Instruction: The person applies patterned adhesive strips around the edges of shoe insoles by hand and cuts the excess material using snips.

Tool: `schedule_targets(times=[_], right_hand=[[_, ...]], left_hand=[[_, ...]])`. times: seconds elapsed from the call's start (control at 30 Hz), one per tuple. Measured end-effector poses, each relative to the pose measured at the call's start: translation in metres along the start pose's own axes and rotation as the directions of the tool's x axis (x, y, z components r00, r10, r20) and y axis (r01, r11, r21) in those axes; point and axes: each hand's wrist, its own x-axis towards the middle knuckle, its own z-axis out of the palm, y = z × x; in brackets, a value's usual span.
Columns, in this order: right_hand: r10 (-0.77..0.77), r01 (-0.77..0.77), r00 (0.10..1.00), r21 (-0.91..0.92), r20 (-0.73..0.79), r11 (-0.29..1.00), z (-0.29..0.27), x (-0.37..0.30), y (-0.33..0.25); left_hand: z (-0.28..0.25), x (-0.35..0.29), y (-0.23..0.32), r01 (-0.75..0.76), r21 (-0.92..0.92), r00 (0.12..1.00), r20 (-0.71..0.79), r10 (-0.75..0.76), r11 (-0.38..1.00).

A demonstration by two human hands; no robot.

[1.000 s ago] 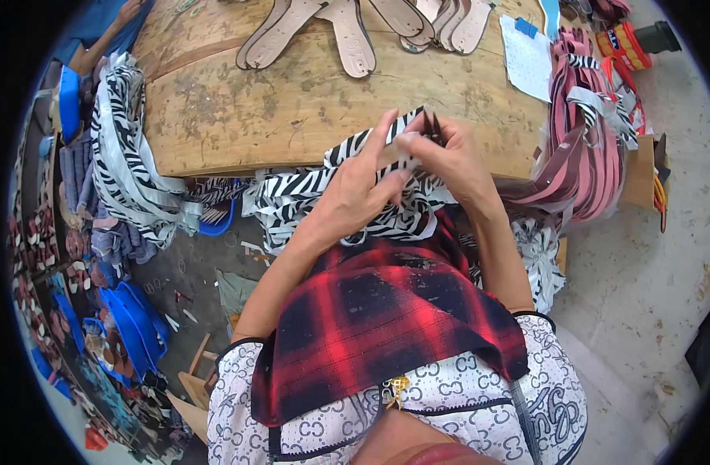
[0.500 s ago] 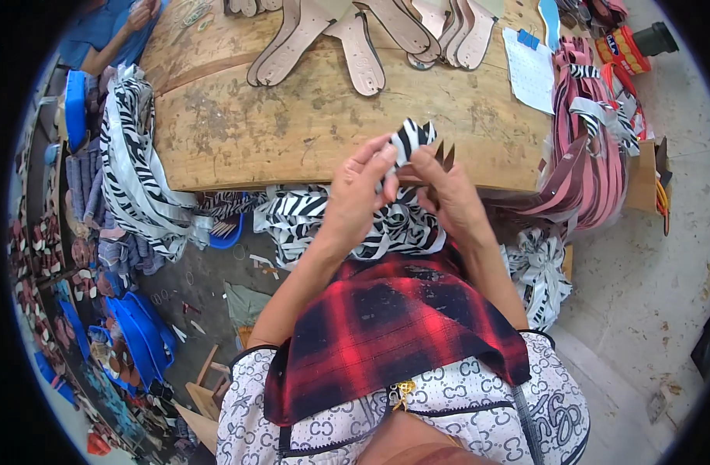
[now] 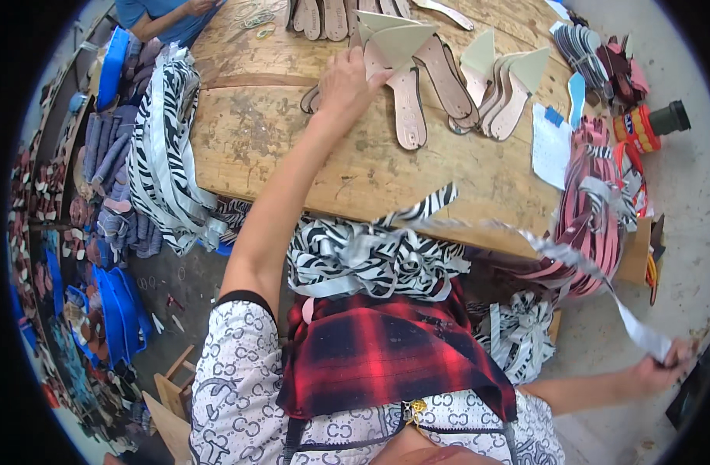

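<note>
My left hand (image 3: 344, 87) reaches over the table, its thumb and fingers closed round the side of a pinkish shoe insole (image 3: 408, 116) in a small pile. Cream pointed flaps (image 3: 394, 40) stand up at the insoles' upper ends. Far out to the lower right, my right hand (image 3: 659, 370) grips one end of a long zebra-print strip (image 3: 587, 263). The strip is stretched and blurred, running back to the table's front edge. Dark blurred shapes beside the right fingers cannot be made out. A heap of zebra-print strips (image 3: 370, 260) lies on my lap against the table.
More insoles (image 3: 518, 85) are spread on the wooden table (image 3: 293, 167). Zebra strips (image 3: 165, 155) hang off its left side, pink strips (image 3: 584, 225) off its right. Paper (image 3: 551, 143) lies near the right edge. Blue bins (image 3: 121, 314) stand left. Another person's arm (image 3: 157, 27) is at the far left.
My hands have parted from the zebra strip held between them. The left moved forward to the insoles; the right swung far right, pulling the strip. The dark blades beside it are no longer distinct.
</note>
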Motion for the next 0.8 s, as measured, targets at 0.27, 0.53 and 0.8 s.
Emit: schedule_targets(times=[0.27,0.53,0.8], right_hand=[[0.633,-0.529,0.743,-0.39,0.215,0.754,0.197,-0.099,0.143],[0.493,0.036,0.512,-0.591,0.704,0.806,0.325,-0.181,0.338],[0.673,-0.612,0.49,-0.331,0.554,0.719,0.311,-0.17,0.307]], left_hand=[[0.037,0.02,-0.004,-0.017,0.342,0.887,0.44,-0.144,0.939],[-0.01,0.048,0.013,0.471,-0.248,0.669,0.726,-0.159,0.846],[-0.079,-0.032,0.07,0.717,-0.658,0.697,0.669,0.257,-0.232]])
